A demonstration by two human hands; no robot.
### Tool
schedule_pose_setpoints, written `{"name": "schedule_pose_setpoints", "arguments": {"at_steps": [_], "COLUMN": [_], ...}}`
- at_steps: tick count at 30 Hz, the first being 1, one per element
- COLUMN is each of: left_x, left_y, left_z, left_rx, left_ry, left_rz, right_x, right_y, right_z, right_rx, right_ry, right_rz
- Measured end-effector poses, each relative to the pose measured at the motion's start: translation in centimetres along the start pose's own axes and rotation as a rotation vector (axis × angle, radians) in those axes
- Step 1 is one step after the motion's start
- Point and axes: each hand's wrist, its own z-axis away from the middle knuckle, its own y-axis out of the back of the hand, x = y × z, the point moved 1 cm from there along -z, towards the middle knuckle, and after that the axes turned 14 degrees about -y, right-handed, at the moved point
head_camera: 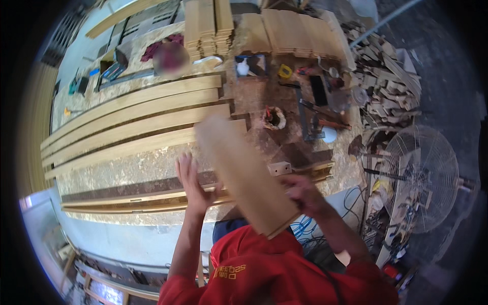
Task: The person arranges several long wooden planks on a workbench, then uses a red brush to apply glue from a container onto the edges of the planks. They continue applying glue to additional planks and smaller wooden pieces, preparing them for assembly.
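Note:
A flat wooden board (pixel 248 179), blurred at its far end, is held tilted above the front of the workbench (pixel 145 167). My right hand (pixel 305 194) grips its right edge near the end closest to my body. To the left of the board my left hand (pixel 194 183) is raised with fingers apart, holding nothing. Under that hand runs a long narrow wooden strip (pixel 145 201) along the bench's front edge. A small pale block with two holes (pixel 280 168) sits just beyond my right hand.
Several long planks (pixel 133 110) lie across the bench's left half. Stacked boards (pixel 301 34) stand at the back. A framing square (pixel 304 114), a hammer (pixel 314 124) and a round pot (pixel 274 118) are on the right. A wire-caged fan (pixel 421 179) and offcuts (pixel 389 80) lie beyond.

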Motion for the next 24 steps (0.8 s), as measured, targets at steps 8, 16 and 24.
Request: {"name": "schedule_pose_setpoints", "arguments": {"at_steps": [8,16,24], "left_x": [5.2,6.1,8.8], "left_y": [10.5,11.0,2.6], "left_z": [0.6,11.1,19.0], "left_rx": [-0.345,0.009,-0.077], "left_ry": [-0.035,1.065,1.381], "left_rz": [0.293,0.625,0.522], "right_x": [8.2,2.7,-6.3], "right_y": [-4.4,13.2,8.6], "right_z": [-1.4,-8.8,-17.2], "right_rx": [-0.223,0.555,0.636], "right_ry": [-0.177,0.541,0.726], "right_rz": [0.079,0.629,0.965]}}
